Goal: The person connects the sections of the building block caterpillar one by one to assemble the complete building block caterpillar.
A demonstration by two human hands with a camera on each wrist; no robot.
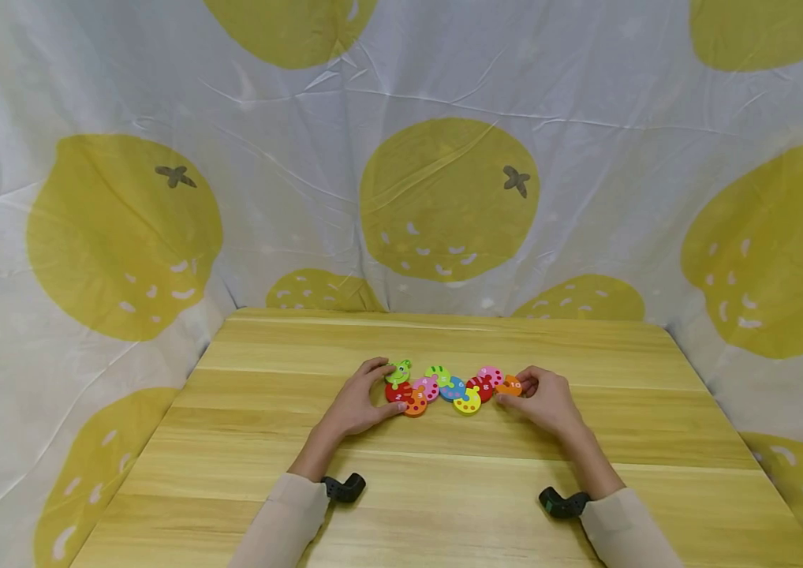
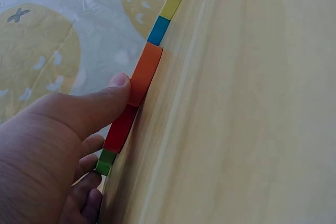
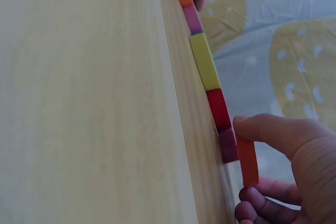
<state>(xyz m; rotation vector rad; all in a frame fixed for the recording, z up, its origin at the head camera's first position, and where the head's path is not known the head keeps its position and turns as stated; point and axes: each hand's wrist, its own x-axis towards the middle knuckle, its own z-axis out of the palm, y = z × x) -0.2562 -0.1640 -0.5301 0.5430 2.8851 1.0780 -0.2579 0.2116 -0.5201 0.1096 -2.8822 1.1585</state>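
A caterpillar puzzle (image 1: 453,388) of round, numbered pieces lies in a zigzag row on the wooden table. Its green head piece (image 1: 398,371) is at the left end. My left hand (image 1: 362,400) grips that end, thumb against the orange 3 piece (image 2: 146,74) and fingers around the green head. At the other end my right hand (image 1: 545,399) pinches the orange 10 piece (image 3: 248,162) between thumb and fingers. That piece stands slightly tilted beside the pink 9 piece (image 1: 491,375), overlapping it in the right wrist view. Red, blue and yellow pieces sit between the hands.
The light wooden table (image 1: 444,505) spreads out in front of and around the puzzle. A pale curtain (image 1: 288,181) with yellow fruit prints hangs behind the table and at both sides. Black wrist cameras (image 1: 346,488) are strapped near both sleeves.
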